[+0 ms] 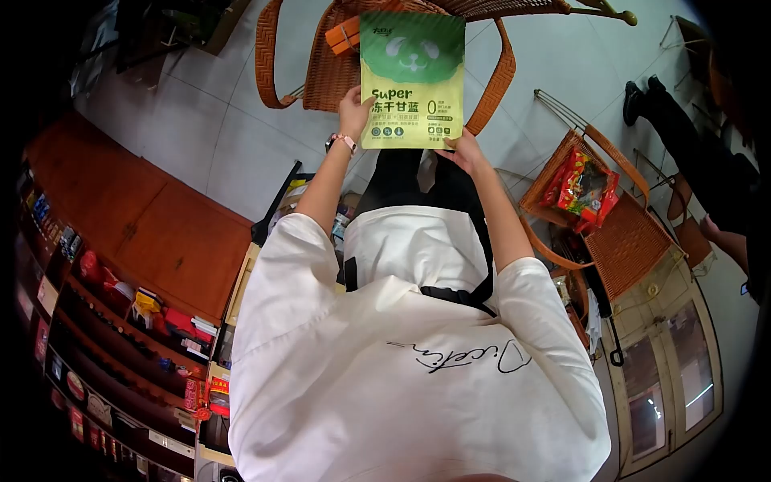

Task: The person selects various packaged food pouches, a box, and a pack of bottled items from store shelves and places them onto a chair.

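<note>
A flat green and yellow bag of freeze-dried kale (413,80), with a panda face and Chinese lettering on its front, is held out in front of me, its print facing up and upright. My left hand (354,112) grips its left edge below the middle, thumb on the front. Near the lower right corner, my right hand (463,151) pinches the bag's bottom edge. The fingers behind the bag are hidden. A woven wicker chair (275,56) is partly covered by the bag, and an orange box-like item (343,36) lies on its seat.
To the right, a red packet (580,189) lies on another wicker chair (630,249). Beyond it is a person's dark-clothed leg (683,132). A reddish-brown wooden cabinet (144,217) and stocked shelves fill the left; a glass-fronted cabinet (671,377) stands lower right.
</note>
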Tool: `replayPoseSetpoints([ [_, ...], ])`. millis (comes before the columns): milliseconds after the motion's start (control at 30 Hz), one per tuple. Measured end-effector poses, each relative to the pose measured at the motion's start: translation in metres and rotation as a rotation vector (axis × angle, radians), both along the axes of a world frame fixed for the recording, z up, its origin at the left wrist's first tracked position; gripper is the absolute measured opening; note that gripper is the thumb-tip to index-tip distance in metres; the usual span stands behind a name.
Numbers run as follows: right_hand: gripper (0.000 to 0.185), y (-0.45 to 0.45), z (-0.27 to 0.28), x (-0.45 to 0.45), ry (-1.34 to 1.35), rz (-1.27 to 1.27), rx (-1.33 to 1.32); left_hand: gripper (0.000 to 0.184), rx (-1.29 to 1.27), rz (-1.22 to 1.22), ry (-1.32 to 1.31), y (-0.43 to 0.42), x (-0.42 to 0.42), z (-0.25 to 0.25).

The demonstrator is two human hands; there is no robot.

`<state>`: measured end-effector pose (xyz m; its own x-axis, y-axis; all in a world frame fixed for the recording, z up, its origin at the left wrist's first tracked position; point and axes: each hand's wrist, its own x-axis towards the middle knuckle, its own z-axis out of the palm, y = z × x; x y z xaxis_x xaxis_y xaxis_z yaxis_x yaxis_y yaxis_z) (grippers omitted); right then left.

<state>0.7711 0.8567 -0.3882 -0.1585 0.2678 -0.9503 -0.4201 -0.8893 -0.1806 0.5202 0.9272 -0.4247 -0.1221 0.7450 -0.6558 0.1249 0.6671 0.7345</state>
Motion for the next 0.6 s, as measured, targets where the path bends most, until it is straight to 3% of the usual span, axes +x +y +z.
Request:
replayPoseSetpoints([
  [167,0.042,0.007,-0.007,-0.007,-0.011,-0.038,0.013,0.036,-0.177,-0.013,-0.034,-0.024,-0.017,-0.02],
  [533,0.04,0.004,-0.063,-0.023,0.024,-0.131,0.059,0.029,-0.068,-0.006,0.083,-0.04,-0.032,-0.057],
  [600,0.037,0.003,-0.068,-0.026,0.02,-0.152,0.059,0.039,0.051,-0.089,0.406,-0.026,-0.029,-0.05],
])
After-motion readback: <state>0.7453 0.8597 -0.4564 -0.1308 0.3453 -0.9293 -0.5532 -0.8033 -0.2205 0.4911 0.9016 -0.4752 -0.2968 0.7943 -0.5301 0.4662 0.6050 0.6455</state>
